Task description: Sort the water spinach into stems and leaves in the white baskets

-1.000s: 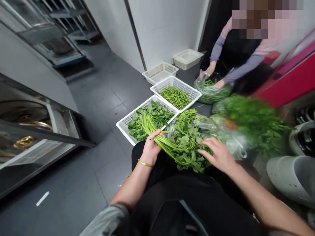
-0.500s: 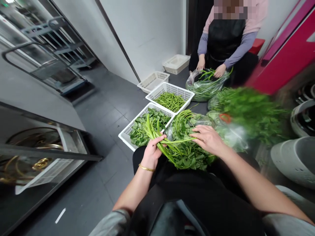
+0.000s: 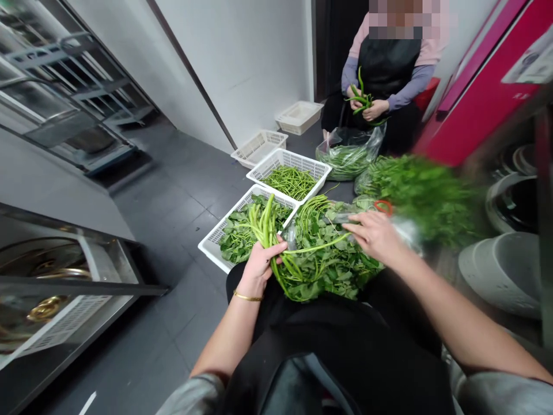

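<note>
My left hand [image 3: 260,262] is closed round a bunch of green stems [image 3: 265,222], their pale thick ends standing up above my thumb. One long green stem [image 3: 317,246] stretches from this bunch across to my right hand [image 3: 377,237], whose fingertips are pinched at its far end. Beneath both hands, a heap of leafy greens [image 3: 328,274] lies in an opened clear plastic bag at my knees. Directly beyond my left hand is a white basket [image 3: 211,249] holding more leaves and stems.
A second white basket [image 3: 322,173] holds green beans [image 3: 291,181]; two pale baskets [image 3: 299,117] stand by the wall. Opposite sits a co-worker [image 3: 389,66] holding green pods above a clear bag [image 3: 349,153]. Bushy greens [image 3: 421,190] and a white bucket [image 3: 496,276] are on the right.
The co-worker's hands have risen from the bag with green pods in them. My left hand still grips the bunch, and the long stem still spans to my right hand. The view has shifted slightly.
</note>
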`<state>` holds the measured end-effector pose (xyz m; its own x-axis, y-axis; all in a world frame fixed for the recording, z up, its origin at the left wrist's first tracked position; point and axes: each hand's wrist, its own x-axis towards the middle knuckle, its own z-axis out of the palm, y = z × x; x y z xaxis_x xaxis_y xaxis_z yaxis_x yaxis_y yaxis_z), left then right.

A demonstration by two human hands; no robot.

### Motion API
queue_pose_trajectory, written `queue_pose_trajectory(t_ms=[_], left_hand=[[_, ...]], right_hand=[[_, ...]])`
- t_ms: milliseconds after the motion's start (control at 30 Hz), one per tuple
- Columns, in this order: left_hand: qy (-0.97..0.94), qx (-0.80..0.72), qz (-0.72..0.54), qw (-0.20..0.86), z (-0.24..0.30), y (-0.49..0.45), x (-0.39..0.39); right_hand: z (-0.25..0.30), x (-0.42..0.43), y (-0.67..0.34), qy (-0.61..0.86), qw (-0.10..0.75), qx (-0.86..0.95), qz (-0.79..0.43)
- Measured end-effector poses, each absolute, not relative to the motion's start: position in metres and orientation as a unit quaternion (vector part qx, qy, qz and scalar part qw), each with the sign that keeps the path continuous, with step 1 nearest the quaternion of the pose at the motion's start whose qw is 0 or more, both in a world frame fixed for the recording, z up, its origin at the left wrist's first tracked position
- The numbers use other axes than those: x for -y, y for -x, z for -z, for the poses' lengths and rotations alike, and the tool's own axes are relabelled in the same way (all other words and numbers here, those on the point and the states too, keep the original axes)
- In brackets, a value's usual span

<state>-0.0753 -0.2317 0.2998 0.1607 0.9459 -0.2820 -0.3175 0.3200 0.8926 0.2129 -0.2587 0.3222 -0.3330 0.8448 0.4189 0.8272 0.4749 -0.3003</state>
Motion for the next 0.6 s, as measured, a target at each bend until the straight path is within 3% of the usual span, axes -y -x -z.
queue_pose_trajectory(t_ms=[67, 233, 333, 400, 467, 600], left_hand=[[-0.373, -0.478, -0.446, 0.658, -0.299, 0.082, 0.229], [-0.352, -0.413, -0.398, 0.739, -0.302, 0.106, 0.229], [-0.330, -0.368, -0.405, 0.769, -0.306, 0.110, 0.231], [-0.315, -0.368, -0.418, 0.768, -0.309, 0.109, 0.230], [-0.296, -0.385, -0.429, 0.761, -0.311, 0.105, 0.227], [-0.272, -0.414, -0.429, 0.755, -0.315, 0.099, 0.224]], right_hand=[[-0.321, 0.259, -0.219, 0.524, 0.259, 0.808, -0.081], [-0.318, 0.252, -0.235, 0.504, 0.196, 0.710, -0.450], [-0.314, 0.243, -0.244, 0.476, 0.184, 0.665, -0.545], [-0.320, 0.241, -0.249, 0.457, 0.155, 0.706, -0.519], [-0.336, 0.244, -0.251, 0.466, 0.158, 0.771, -0.405], [-0.366, 0.256, -0.232, 0.498, 0.296, 0.803, -0.137]])
